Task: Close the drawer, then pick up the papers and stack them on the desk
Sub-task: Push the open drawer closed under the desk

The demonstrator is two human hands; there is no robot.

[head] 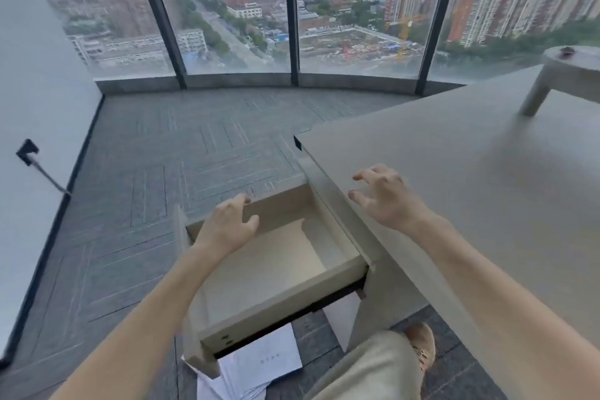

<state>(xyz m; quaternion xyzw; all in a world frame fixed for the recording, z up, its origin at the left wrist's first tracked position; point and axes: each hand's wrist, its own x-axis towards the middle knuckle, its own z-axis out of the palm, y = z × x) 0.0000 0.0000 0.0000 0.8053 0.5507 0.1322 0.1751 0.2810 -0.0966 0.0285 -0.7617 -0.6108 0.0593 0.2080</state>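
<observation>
A beige drawer (282, 299) is pulled far out of the left side of the desk (470, 178), and its inside is empty. My left hand (227, 224) hovers over the drawer's far corner, fingers apart, holding nothing. Over the desk's near-left edge my right hand (383, 198) floats with fingers spread, also empty. White papers (259, 364) lie scattered on the carpet below the drawer, partly hidden by it. Another white sheet (341, 312) shows under the desk.
My leg and shoe (418, 347) stand beside the desk's side panel. A small round table (571, 75) sits on the desk's far right. Grey carpet (162, 166) stretches to curved windows. A wall socket with a cable (29, 153) is on the left wall.
</observation>
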